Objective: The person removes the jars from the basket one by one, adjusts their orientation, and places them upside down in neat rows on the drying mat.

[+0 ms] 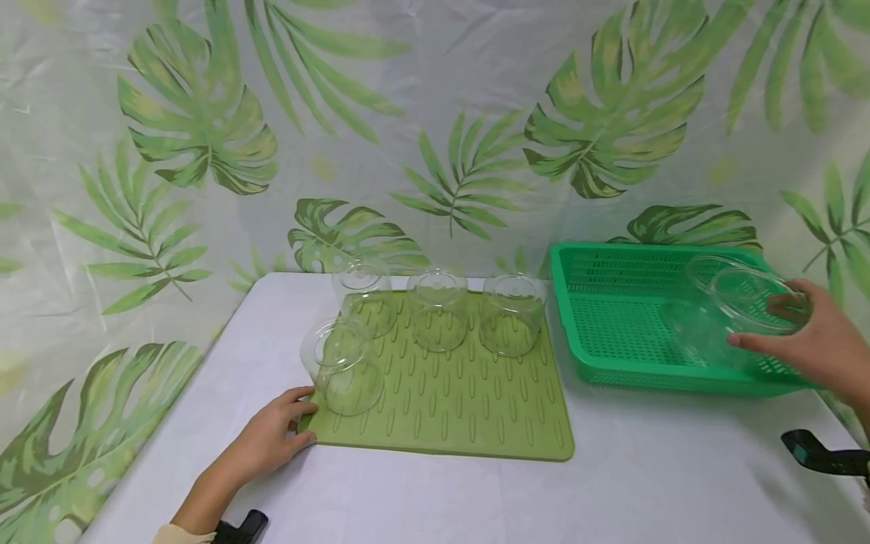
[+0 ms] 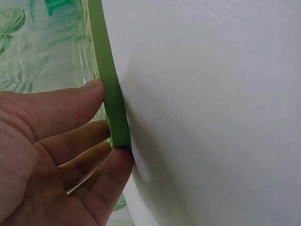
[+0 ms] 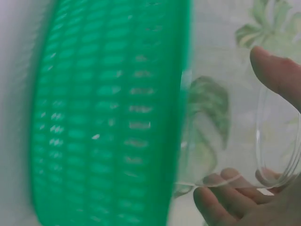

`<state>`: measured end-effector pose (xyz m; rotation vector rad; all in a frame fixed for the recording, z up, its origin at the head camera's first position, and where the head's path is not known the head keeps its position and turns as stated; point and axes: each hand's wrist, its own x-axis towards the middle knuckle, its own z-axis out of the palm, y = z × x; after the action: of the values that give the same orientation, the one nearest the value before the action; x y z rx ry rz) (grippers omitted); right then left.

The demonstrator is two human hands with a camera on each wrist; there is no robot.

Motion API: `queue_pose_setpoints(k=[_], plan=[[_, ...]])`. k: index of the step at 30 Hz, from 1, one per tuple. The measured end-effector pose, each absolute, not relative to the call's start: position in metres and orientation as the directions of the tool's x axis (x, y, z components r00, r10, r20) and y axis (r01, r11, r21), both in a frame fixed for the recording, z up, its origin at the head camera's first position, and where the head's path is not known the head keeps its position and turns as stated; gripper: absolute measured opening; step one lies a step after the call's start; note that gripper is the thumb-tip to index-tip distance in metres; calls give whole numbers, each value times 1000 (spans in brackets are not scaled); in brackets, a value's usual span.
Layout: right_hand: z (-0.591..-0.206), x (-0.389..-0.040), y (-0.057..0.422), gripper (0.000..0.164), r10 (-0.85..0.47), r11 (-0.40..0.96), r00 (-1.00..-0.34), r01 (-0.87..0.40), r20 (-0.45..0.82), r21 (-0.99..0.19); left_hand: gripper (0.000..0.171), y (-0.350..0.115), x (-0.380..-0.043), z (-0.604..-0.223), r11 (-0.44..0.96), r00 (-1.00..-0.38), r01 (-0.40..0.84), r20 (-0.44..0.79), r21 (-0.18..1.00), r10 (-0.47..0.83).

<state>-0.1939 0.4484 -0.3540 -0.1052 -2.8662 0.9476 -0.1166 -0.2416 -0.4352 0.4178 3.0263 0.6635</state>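
A green ridged mat (image 1: 448, 423) lies on the white table. My left hand (image 1: 275, 431) holds its front left corner, thumb and fingers around the edge, as the left wrist view shows close up. Near those fingers a clear jar (image 1: 350, 385) stands on the mat, with several more clear jars (image 1: 438, 321) in a row at the back. Over the right side of the green basket (image 1: 584, 370), my right hand (image 1: 816, 340) grips a clear jar (image 1: 761, 298) by its rim end, thumb on one side and fingers opposite. Another clear rim (image 1: 714, 272) shows behind it.
A leaf-printed sheet (image 1: 455, 166) hangs behind the table. The basket stands at the mat's right, its slotted wall (image 3: 108, 117) filling much of the right wrist view. Black wrist mounts (image 1: 822, 453) stick out beside both arms.
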Motion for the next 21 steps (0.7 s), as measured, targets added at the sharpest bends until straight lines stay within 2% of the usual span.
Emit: queue_pose_setpoints(k=[6,16,21], plan=[[-346,-190,437,110,137,756,-978,1,156,-654,37,-243,-117,-435,872,-965,251,44,420,257],[-339,-194,432,106,77,753,-978,-69,193,-654,36,-243,-117,-435,871,-965,255,47,420,259],[-330,-195,422,88,37,712,-963,-161,266,-683,37,-242,-117,-436,869,-964,254,42,425,261]])
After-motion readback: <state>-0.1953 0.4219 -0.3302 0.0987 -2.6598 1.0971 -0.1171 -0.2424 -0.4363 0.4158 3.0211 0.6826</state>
